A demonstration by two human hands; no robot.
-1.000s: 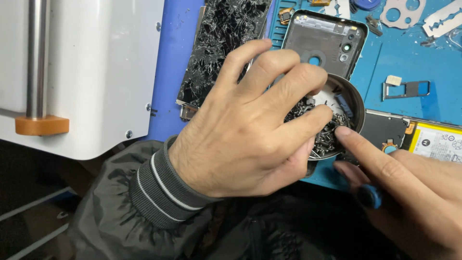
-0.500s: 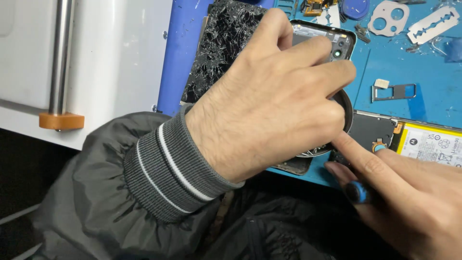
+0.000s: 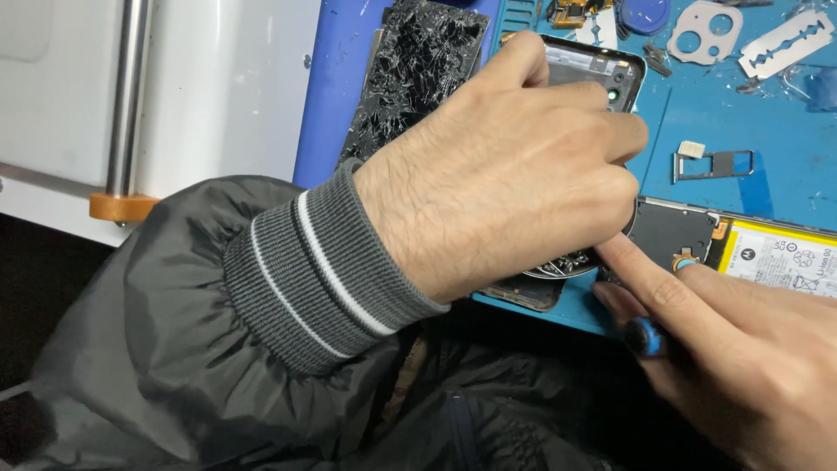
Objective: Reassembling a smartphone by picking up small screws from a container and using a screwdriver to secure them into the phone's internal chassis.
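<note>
left hand (image 3: 514,166) curled over a small dish (image 3: 558,264); right hand (image 3: 741,340) grips a blue tool (image 3: 647,336).

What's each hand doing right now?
Left hand: curled shut over the round dish, contents hidden.
Right hand: holding a blue-tipped tool, forefinger out.

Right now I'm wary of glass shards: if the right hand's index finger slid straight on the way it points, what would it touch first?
Likely the round metal dish of dark shards, right at the fingertip of the right hand. The left hand covers most of it, so depth is uncertain.
</note>
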